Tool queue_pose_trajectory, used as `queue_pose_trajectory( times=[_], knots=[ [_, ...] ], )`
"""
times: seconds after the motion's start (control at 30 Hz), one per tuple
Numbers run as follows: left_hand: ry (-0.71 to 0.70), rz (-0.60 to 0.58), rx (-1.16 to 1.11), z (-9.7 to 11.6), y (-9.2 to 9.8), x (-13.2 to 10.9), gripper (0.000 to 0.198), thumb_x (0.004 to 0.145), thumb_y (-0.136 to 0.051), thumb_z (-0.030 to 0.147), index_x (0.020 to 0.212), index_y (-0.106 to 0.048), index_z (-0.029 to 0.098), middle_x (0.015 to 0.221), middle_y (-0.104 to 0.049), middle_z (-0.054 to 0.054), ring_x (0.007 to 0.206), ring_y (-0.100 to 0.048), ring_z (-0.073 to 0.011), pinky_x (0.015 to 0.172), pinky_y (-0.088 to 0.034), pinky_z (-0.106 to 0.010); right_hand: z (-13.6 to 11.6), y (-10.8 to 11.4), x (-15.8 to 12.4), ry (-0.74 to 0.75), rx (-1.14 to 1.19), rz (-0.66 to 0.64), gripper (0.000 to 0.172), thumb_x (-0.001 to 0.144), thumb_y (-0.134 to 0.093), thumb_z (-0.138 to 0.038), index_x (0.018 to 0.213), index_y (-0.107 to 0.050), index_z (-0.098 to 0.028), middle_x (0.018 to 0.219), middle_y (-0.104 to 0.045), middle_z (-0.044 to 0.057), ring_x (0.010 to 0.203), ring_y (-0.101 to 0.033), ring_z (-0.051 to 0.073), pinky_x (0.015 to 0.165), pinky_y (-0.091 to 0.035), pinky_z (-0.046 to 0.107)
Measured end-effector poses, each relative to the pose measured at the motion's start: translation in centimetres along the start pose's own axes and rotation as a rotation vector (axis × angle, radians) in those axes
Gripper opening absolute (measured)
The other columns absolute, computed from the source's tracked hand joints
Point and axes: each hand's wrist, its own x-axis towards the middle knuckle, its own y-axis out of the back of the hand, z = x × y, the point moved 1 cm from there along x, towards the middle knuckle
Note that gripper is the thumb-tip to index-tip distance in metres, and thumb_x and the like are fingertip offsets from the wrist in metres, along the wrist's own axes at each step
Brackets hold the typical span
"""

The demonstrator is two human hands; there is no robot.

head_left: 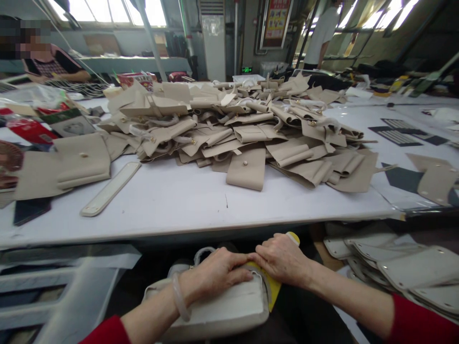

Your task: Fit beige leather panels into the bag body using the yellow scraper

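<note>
A cream-coloured bag (pixel 233 306) lies low in front of me, below the table's front edge, with its pale inner side facing up. My left hand (pixel 224 271) presses across its top and grips the far right edge, thumb and fingers on the material. My right hand (pixel 281 258) is closed around a yellow tool (pixel 274 292), whose flat yellow part lies along the bag's right edge. A rounded yellow end shows past the knuckles; the tool's exact kind cannot be made out. Both hands meet at their fingertips. A clear-wrapped handle (pixel 203 253) rises behind my left hand.
A large heap of beige bag pieces (pixel 245 165) covers the white table (pixel 179 203). A long beige strip (pixel 110 188) lies left. Several cream panels (pixel 416 267) are stacked at my right; a translucent plastic crate (pixel 82 291) stands left. One person sits far left, another stands behind.
</note>
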Motion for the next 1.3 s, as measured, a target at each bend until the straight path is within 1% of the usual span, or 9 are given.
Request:
queue_pose_trajectory(
  times=[0.1, 0.23, 0.47, 0.6, 0.77, 0.93, 1.0, 1.1, 1.3],
  knots=[
    [0.008, 0.016, 0.051, 0.1, -0.2, 0.0, 0.021, 0.092, -0.059, 0.038, 0.104, -0.073, 0.027, 0.064, -0.062, 0.005, 0.051, -0.045, -0.0102, 0.052, -0.028, -0.022, -0.3, -0.2, -0.1, -0.014, -0.011, -0.014, 0.046, 0.103, -0.032, -0.041, 0.074, -0.062, -0.021, 0.071, -0.073, 0.002, 0.061, -0.065, 0.018, 0.056, -0.015, 0.034],
    [-0.011, 0.021, 0.138, -0.2, -0.5, 0.0, 0.024, 0.094, -0.054, 0.039, 0.091, -0.072, 0.023, 0.067, -0.066, 0.002, 0.054, -0.051, -0.0115, 0.054, -0.029, -0.023, -0.6, -0.5, -0.2, -0.041, -0.027, -0.046, 0.049, 0.104, -0.029, -0.042, 0.077, -0.064, -0.022, 0.071, -0.073, 0.003, 0.061, -0.066, 0.02, 0.055, -0.016, 0.034],
    [-0.023, 0.003, 0.277, -0.5, -0.9, 0.1, 0.032, 0.097, -0.047, 0.044, 0.093, -0.07, 0.022, 0.08, -0.073, -0.003, 0.069, -0.065, -0.019, 0.061, -0.034, -0.026, -1.5, -0.1, -0.6, -0.127, -0.045, -0.098, 0.051, 0.104, -0.027, -0.042, 0.078, -0.066, -0.021, 0.069, -0.073, 0.005, 0.059, -0.068, 0.021, 0.052, -0.02, 0.031],
    [-0.02, -0.015, 0.28, -0.6, -1.1, 0.2, 0.035, 0.099, -0.044, 0.045, 0.095, -0.07, 0.022, 0.081, -0.073, -0.005, 0.071, -0.066, -0.0204, 0.063, -0.036, -0.027, -2.4, 0.1, -1.1, -0.187, -0.04, -0.112, 0.051, 0.104, -0.027, -0.04, 0.078, -0.066, -0.021, 0.07, -0.074, 0.006, 0.059, -0.069, 0.023, 0.052, -0.026, 0.03],
    [-0.044, -0.001, 0.36, -0.7, -1.2, -0.2, 0.038, 0.098, -0.043, 0.047, 0.101, -0.072, 0.022, 0.079, -0.072, -0.006, 0.069, -0.064, -0.0224, 0.059, -0.032, -0.029, -3.9, 0.0, -1.5, -0.29, -0.027, -0.116, 0.052, 0.104, -0.026, -0.04, 0.079, -0.067, -0.02, 0.071, -0.074, 0.008, 0.062, -0.071, 0.024, 0.053, -0.033, 0.029],
    [0.022, -0.093, 0.09, -0.8, -0.4, -0.3, 0.048, 0.097, -0.04, 0.053, 0.096, -0.075, 0.02, 0.082, -0.073, -0.005, 0.073, -0.063, -0.0213, 0.064, -0.037, -0.028, -5.1, 0.2, -2.0, -0.339, -0.04, -0.108, 0.052, 0.104, -0.027, -0.039, 0.078, -0.067, -0.02, 0.071, -0.074, 0.009, 0.063, -0.071, 0.023, 0.055, -0.036, 0.028],
    [0.016, -0.144, -0.002, -0.9, 0.1, 0.0, 0.053, 0.099, -0.034, 0.052, 0.098, -0.076, 0.021, 0.09, -0.074, -0.003, 0.08, -0.064, -0.0203, 0.072, -0.042, -0.027, -5.4, 0.4, -2.3, -0.341, -0.055, -0.103, 0.053, 0.104, -0.026, -0.04, 0.076, -0.067, -0.02, 0.07, -0.074, 0.008, 0.062, -0.071, 0.024, 0.054, -0.035, 0.028],
    [0.003, -0.152, -0.089, -1.1, 0.8, 0.8, 0.055, 0.099, -0.03, 0.05, 0.108, -0.075, 0.021, 0.104, -0.074, -0.003, 0.093, -0.064, -0.0199, 0.085, -0.044, -0.027, -5.6, 0.4, -2.7, -0.335, -0.081, -0.095, 0.055, 0.105, -0.025, -0.041, 0.075, -0.067, -0.021, 0.07, -0.074, 0.008, 0.063, -0.071, 0.024, 0.053, -0.032, 0.029],
    [0.017, -0.161, -0.196, -1.6, 0.5, 1.8, 0.034, 0.083, -0.059, 0.038, 0.102, -0.078, 0.017, 0.096, -0.076, -0.003, 0.089, -0.065, -0.0211, 0.077, -0.047, -0.026, -6.2, 0.0, -3.7, -0.322, -0.11, -0.086, 0.051, 0.105, -0.027, -0.037, 0.075, -0.066, -0.021, 0.067, -0.073, 0.005, 0.06, -0.07, 0.021, 0.051, -0.022, 0.032]
  ],
)
